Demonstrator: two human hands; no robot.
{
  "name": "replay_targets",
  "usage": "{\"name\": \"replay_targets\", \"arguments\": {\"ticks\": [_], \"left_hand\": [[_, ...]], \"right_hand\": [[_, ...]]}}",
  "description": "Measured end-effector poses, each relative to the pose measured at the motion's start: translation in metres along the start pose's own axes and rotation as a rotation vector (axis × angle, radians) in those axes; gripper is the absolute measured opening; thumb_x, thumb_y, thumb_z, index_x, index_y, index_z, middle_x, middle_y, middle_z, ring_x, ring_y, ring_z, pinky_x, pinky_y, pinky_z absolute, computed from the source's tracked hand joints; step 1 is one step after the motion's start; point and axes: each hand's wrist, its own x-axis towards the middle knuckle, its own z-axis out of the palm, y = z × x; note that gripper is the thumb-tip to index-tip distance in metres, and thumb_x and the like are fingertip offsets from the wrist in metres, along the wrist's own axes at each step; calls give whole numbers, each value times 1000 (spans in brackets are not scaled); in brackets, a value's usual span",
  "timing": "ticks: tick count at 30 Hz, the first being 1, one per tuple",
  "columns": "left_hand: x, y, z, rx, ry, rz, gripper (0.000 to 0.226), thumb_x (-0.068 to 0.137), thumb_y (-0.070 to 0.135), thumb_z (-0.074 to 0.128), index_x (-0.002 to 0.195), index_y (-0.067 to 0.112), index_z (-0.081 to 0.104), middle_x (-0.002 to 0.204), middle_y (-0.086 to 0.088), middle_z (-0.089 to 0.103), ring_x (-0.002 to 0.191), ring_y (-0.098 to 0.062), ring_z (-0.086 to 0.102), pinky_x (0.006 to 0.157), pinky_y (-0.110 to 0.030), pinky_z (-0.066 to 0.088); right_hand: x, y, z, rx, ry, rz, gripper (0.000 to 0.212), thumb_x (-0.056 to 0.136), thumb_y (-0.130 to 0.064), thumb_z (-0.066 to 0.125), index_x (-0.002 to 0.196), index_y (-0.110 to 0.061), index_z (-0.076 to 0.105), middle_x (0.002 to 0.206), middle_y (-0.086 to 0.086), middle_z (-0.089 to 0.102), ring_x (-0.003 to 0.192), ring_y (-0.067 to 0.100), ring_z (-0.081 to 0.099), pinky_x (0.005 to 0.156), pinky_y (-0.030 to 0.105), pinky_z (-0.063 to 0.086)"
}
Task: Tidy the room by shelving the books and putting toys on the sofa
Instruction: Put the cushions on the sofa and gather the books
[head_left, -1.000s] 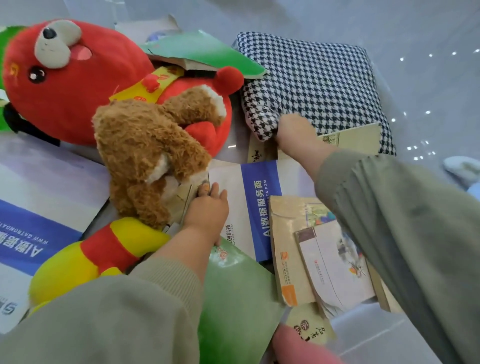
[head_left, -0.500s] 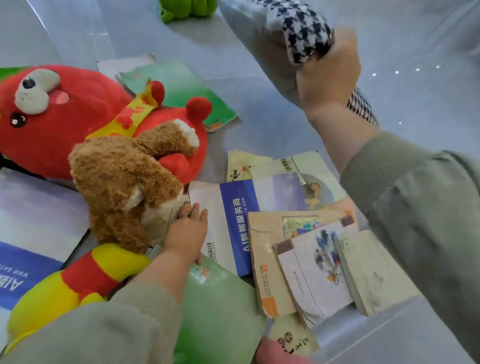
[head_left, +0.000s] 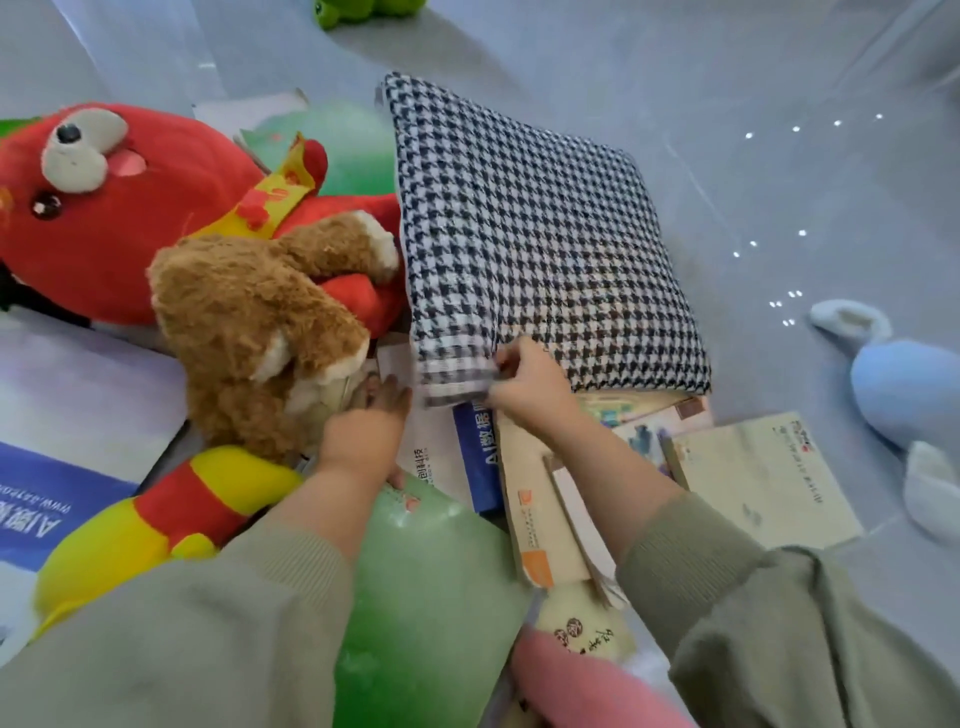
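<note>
Book (head_left: 435, 453) beneath left hand (head_left: 370, 422); right (head_left: 525, 385) grips cushion (head_left: 545, 234)

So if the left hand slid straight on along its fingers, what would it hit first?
The left hand likely meets the red plush's limb, between brown bear and houndstooth cushion; depth unclear.

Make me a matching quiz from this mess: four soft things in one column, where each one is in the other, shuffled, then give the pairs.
Column one:
1 black-and-white houndstooth cushion
2 brown fuzzy plush bear
3 pale blue plush toy
4 green plush toy

Column two:
A top edge of view
B corner pinched by right hand
C far right side
D lying against big red plush toy

Pairs: 1-B, 2-D, 3-C, 4-A
</note>
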Motion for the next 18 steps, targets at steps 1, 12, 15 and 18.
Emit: {"name": "replay_targets", "arguments": {"ticks": [1, 12, 15, 18], "left_hand": [[0, 0, 1, -26, -8, -15, 110, 65, 40, 82, 149, 20, 13, 154, -4, 12, 144, -25, 10, 93, -41, 46], [-18, 9, 11, -93, 43, -139, 86, 75, 37, 75, 142, 20, 25, 146, -3, 28, 132, -22, 33, 91, -37, 46], [-20, 10, 8, -95, 24, -140, 82, 77, 39, 73, 142, 19, 27, 145, -5, 27, 132, -23, 32, 94, -38, 43], [-20, 12, -4, -73, 20, -86, 76, 83, 43, 65, 144, 19, 25, 151, -8, 19, 138, -27, 24, 102, -38, 36]], "right_hand": [[1, 3, -2, 141, 43, 180, 24, 87, -2, 54, 110, -6, 56, 94, 0, 56, 84, 16, 54, 72, 28, 50], [4, 4, -24, 1730, 226, 597, 33, 91, -41, 49, 106, -13, 58, 108, 9, 59, 95, 25, 58, 83, 38, 49], [4, -9, -34, 1779, 118, 548, 56, 85, -53, 58, 121, -10, 51, 116, 16, 57, 99, 32, 59, 80, 46, 55], [10, -19, -34, 1530, 61, 641, 48, 88, -36, 65, 121, -4, 53, 107, 14, 62, 87, 27, 63, 72, 38, 56]]}}
